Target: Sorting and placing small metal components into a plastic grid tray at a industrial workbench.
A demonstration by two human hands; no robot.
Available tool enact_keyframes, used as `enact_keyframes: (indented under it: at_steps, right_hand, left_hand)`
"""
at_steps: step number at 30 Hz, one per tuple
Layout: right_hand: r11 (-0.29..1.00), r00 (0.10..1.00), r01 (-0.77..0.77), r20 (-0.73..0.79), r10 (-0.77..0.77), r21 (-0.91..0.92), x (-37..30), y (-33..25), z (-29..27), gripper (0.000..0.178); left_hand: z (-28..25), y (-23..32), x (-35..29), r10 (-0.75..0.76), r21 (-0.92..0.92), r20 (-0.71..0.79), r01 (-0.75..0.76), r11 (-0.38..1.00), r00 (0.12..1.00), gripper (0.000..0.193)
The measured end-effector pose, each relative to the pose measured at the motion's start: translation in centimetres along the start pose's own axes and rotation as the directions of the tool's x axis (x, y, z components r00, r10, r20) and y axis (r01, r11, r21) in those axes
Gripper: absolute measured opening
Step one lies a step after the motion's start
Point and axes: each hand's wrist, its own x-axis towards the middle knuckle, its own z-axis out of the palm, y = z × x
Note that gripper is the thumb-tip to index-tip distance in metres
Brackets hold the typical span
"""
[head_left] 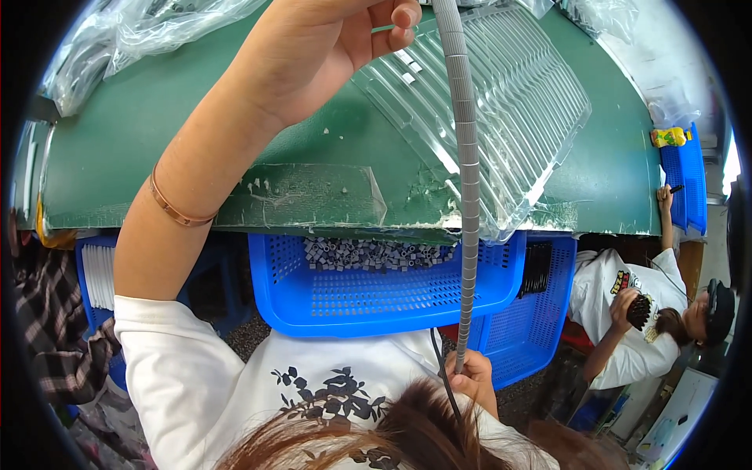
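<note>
A long grey rod (465, 149), banded like many short rings stacked end to end, runs upright from the top edge down to my chest. My right hand (474, 377) is closed around its lower end. My left hand (352, 35) is raised at the top edge beside the rod, its visible fingers curled. Its thumb side is cut off, so its grip is hidden. Behind the rod, a clear ribbed plastic tray (540, 102) lies on the green table, with a few small pale pieces in its grooves. Below the table edge, a blue basket (376, 321) holds many small grey pieces (368, 254).
Clear plastic bags (141, 43) lie at the table's far left. Another blue basket (521, 345) stands to the right, with black rods (535, 269) at its edge. White rods (99, 274) fill a basket at left. At right a co-worker (634, 313) holds a dark bundle.
</note>
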Motion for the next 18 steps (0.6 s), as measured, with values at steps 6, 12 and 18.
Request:
enact_keyframes:
  at_steps: [6,12,18]
  right_hand:
    - [0.997,1.0,0.014,-0.012,-0.013,0.081,0.16,0.0,0.28,0.017]
    - [0.988,0.997,-0.013,0.08,0.001,0.154,0.32,-0.01,-0.08,0.019]
    - [0.991,0.987,-0.005,0.159,-0.016,0.131,0.6,-0.07,-0.21,0.019]
  left_hand:
    - [-0.09,-0.11,0.03,0.009,-0.012,0.032,-0.008,1.0,0.999,0.019]
    - [-0.31,-0.09,0.15,0.029,-0.017,0.037,-0.028,0.999,0.999,0.019]
    - [-0.53,-0.01,0.11,0.03,0.029,0.013,-0.03,0.999,0.999,0.019]
